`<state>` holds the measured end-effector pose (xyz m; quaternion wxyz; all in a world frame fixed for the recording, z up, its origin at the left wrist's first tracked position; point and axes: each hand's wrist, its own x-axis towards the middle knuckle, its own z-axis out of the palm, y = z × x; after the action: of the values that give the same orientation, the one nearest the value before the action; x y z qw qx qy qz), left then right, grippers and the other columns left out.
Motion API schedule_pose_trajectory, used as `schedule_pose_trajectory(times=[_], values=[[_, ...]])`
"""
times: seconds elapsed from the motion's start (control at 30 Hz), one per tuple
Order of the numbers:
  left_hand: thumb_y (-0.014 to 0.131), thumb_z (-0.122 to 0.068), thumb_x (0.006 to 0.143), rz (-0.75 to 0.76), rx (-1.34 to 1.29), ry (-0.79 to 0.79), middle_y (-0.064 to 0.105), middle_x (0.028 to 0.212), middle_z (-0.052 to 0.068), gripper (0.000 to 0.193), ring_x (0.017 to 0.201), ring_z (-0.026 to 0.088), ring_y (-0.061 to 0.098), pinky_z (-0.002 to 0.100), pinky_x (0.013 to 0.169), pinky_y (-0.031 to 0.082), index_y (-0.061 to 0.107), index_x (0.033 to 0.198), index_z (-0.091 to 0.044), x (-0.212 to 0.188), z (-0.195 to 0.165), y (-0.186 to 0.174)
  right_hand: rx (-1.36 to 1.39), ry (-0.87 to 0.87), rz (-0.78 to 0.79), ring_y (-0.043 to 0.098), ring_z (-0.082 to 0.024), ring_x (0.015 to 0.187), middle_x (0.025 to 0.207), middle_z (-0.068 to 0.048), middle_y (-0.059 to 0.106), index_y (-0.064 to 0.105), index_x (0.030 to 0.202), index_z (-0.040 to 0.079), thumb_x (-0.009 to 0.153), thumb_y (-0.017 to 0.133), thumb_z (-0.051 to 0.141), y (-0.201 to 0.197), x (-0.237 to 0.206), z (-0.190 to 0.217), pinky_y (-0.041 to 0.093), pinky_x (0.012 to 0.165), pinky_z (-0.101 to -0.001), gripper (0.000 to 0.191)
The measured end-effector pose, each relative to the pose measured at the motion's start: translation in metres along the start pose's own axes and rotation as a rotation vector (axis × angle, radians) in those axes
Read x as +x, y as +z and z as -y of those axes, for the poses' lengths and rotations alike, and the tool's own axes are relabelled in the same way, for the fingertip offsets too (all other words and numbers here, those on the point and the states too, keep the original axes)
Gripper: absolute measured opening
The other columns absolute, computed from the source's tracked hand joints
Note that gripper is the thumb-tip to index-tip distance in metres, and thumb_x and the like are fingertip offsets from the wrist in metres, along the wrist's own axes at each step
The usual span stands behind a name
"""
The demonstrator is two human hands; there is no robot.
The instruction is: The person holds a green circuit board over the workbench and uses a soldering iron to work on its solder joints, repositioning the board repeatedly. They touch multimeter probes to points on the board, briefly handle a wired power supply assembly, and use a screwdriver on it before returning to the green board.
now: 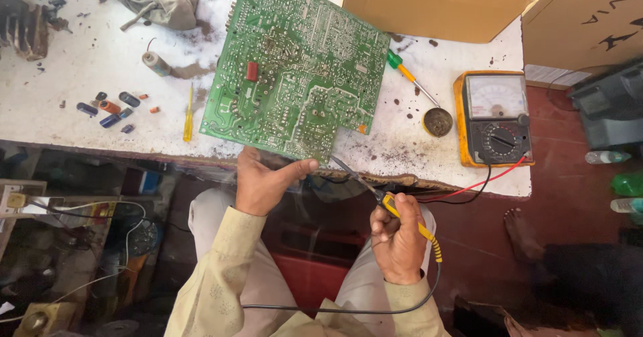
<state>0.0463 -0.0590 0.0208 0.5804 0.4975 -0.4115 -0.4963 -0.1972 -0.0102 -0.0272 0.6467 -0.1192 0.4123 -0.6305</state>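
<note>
Two hands work: left hand [262, 181] fingers grip green circuit board [295, 65], right hand [398, 236] fingers clasp soldering iron [382, 199].

Right of the stained white workbench [80, 69] centre sits an orange-cased analogue multimeter [494, 118]; a cardboard box [429, 5] stands behind it.

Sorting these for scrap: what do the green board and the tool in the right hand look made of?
Circuit board: likely rigid fibreglass laminate, glossy green coating, pale traces and dull solder dots. Soldering iron: yellow and black handle looks plastic, its thin dark shaft metal, matte.
</note>
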Motion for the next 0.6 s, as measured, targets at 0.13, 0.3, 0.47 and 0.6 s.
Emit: schedule_pose_trajectory(times=[0.13, 0.3, 0.47, 0.6], values=[[0.091, -0.002, 0.073, -0.048, 0.027, -0.033, 0.077, 0.082, 0.011, 0.036, 0.058, 0.012, 0.067, 0.024, 0.052, 0.056, 0.068, 0.1, 0.004, 0.0, 0.0, 0.002, 0.059, 0.093, -0.057, 0.05, -0.013, 0.052, 0.07, -0.009, 0.061, 0.061, 0.091, 0.01, 0.094, 0.07, 0.025, 0.002, -0.002, 0.0, 0.038, 0.045, -0.0207, 0.018], [0.089, -0.002, 0.073, -0.038, -0.06, -0.015, 0.077, 0.083, 0.01, 0.04, 0.06, 0.01, 0.069, 0.022, 0.052, 0.056, 0.064, 0.104, 0.002, 0.0, -0.001, 0.004, 0.1, 0.135, -0.056, 0.051, -0.012, 0.054, 0.073, -0.008, 0.059, 0.06, 0.093, 0.01, 0.095, 0.07, 0.026, 0.004, -0.002, 0.0, 0.035, 0.045, -0.0187, 0.019], [0.09, -0.001, 0.073, -0.037, -0.017, -0.018, 0.077, 0.083, 0.011, 0.038, 0.059, 0.011, 0.068, 0.023, 0.051, 0.055, 0.066, 0.103, 0.004, 0.001, -0.002, 0.002, 0.084, 0.173, -0.043, 0.05, -0.011, 0.054, 0.071, -0.007, 0.058, 0.058, 0.09, 0.013, 0.094, 0.069, 0.025, 0.008, -0.004, 0.001, 0.035, 0.043, -0.0192, 0.017], [0.09, -0.001, 0.073, -0.039, -0.001, -0.01, 0.078, 0.083, 0.011, 0.038, 0.06, 0.011, 0.069, 0.023, 0.053, 0.056, 0.066, 0.102, 0.004, 0.0, -0.002, 0.002, -0.024, 0.048, -0.003, 0.053, -0.014, 0.052, 0.068, -0.008, 0.059, 0.055, 0.087, 0.011, 0.096, 0.066, 0.023, 0.013, -0.011, 0.003, 0.036, 0.041, -0.0211, 0.019]])
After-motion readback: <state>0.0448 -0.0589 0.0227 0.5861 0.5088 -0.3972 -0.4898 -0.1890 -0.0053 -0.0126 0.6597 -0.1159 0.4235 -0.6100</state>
